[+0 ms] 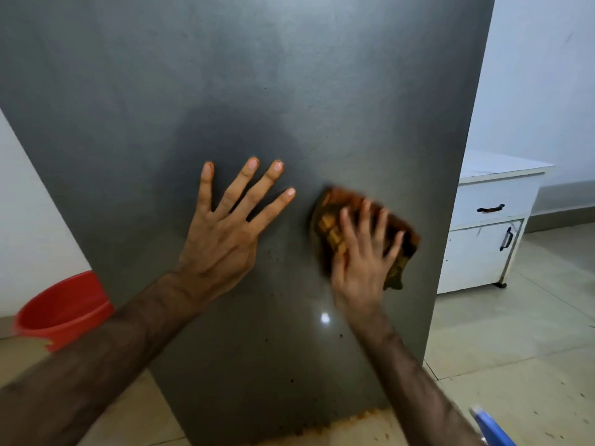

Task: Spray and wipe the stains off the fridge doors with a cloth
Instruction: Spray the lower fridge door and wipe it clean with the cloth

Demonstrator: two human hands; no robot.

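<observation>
A tall grey fridge door (257, 75) fills most of the head view. My left hand (225, 233) lies flat on it with fingers spread wide, holding nothing. To its right, my right hand (363, 262) presses a stained orange-brown cloth (335, 220) against the door with straight fingers; the hand and cloth are blurred. Small dark specks dot the door below the hands, and orange residue (354, 423) lies on the floor along the door's bottom edge. A blue object (492, 429), perhaps the spray bottle, shows at the lower right corner.
A red plastic basin (61, 313) sits on the floor left of the fridge, against a white wall. A white cabinet (483, 233) with a drawer and a door stands to the right. Pale floor tiles (515, 333) spread out at right.
</observation>
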